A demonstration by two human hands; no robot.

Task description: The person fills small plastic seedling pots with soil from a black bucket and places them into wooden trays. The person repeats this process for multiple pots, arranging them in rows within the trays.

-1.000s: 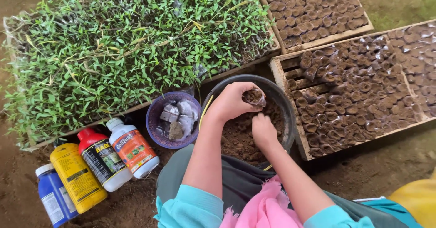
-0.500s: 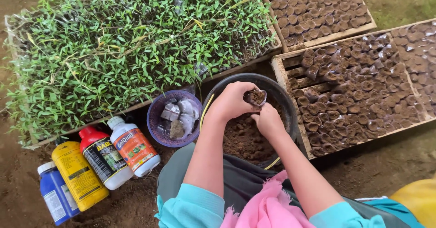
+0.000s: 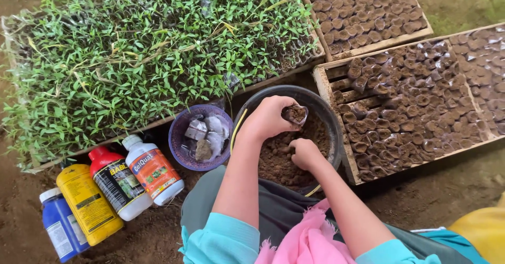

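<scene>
Soil-filled bag (image 3: 295, 114) gripped upright in our left hand (image 3: 269, 118).
Our right hand (image 3: 304, 154), closed on soil (image 3: 279, 161), lies directly below it.

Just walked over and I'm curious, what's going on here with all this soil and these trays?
A person sitting on the ground holds a small clear plastic seedling bag of soil in the left hand, above a round black tub of brown soil. The right hand is down in that soil, closed as if scooping. Wooden trays of filled soil bags lie to the right, a tray of green seedlings to the left.
</scene>
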